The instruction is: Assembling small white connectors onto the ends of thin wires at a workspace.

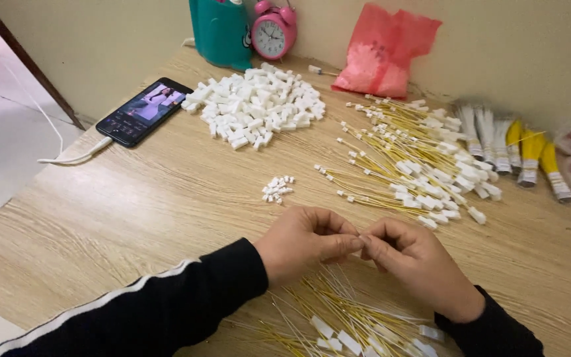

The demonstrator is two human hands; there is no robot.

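Observation:
My left hand [305, 242] and my right hand [418, 264] meet fingertip to fingertip over the wooden table [140, 205], pinching something tiny between them; what it is I cannot make out. Under my hands lies a bunch of thin yellow wires with white plugs [338, 324]. A big heap of white plastic connectors [256, 106] sits at the back. A small cluster of white pieces [277, 189] lies just beyond my left hand. To the right spreads a pile of yellow wires with white connectors [424, 172].
A phone [144, 111] with a lit screen and white cable lies at the back left. A teal container [221, 30], a pink alarm clock [273, 30] and a red plastic bag [384, 53] stand by the wall. Bundled white and yellow wires [517, 145] lie far right.

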